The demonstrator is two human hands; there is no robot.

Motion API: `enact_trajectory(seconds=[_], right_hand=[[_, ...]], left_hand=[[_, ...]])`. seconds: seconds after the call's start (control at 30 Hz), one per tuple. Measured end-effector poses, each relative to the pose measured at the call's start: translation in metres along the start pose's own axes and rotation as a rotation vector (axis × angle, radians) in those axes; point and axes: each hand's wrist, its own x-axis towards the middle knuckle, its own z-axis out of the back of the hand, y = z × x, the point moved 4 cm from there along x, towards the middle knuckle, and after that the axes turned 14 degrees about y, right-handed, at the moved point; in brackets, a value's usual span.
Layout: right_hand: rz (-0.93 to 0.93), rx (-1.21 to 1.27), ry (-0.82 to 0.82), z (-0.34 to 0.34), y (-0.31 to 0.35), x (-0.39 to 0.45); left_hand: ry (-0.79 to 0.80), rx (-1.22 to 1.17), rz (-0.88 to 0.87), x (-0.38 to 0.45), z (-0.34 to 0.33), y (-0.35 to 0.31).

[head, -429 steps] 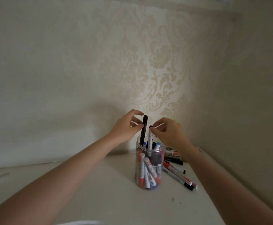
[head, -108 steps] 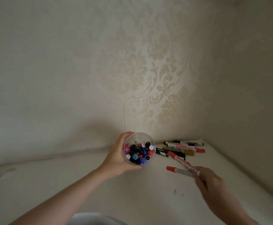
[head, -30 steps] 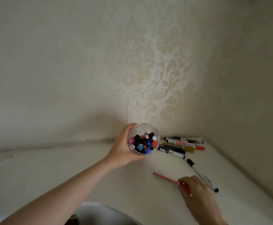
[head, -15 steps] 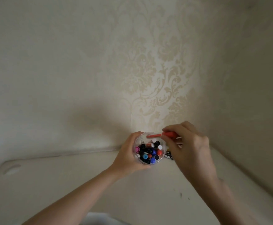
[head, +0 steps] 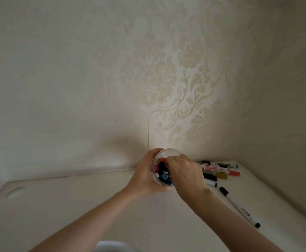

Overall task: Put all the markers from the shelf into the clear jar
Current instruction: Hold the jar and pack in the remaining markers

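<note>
My left hand point(head: 142, 177) is wrapped around the clear jar point(head: 169, 151), which is tipped with its mouth toward me and packed with several markers, caps up. My right hand point(head: 184, 172) covers the right half of the jar mouth. Its fingertips pinch a red marker point(head: 162, 159), of which only the red end shows, inside the rim. Several more markers point(head: 218, 168) lie in a pile on the white shelf point(head: 86, 211) just right of the jar. A white marker with black ends point(head: 239, 208) lies alone, nearer to me on the right.
The shelf sits in a corner: a patterned wall point(head: 166, 79) behind the jar and a plain wall point(head: 285, 124) close on the right. A shallow oval dent point(head: 15, 191) marks the shelf at far left. A pale rounded object point(head: 112, 247) shows at the bottom edge.
My right hand picked the red marker off the shelf, carried it up to the jar and has pushed it down into the mouth. My left hand kept hold of the jar.
</note>
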Motion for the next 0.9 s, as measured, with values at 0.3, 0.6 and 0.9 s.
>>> enact_trajectory(seconds=[0.3,0.6,0.9], right_hand=[[-0.109,0.021,0.289,-0.005,0.002,0.018],[-0.095,0.046,0.202,-0.007,0.007,0.0],[-0.469,0.302,-0.073,-0.02,-0.118,-0.073]], left_hand=[[0.017,0.029,0.006,0.002,-0.007,-0.002],[0.038,0.058,0.013,-0.006,-0.004,-0.005],[-0.011,-0.026,0.028,-0.008,0.008,0.005]])
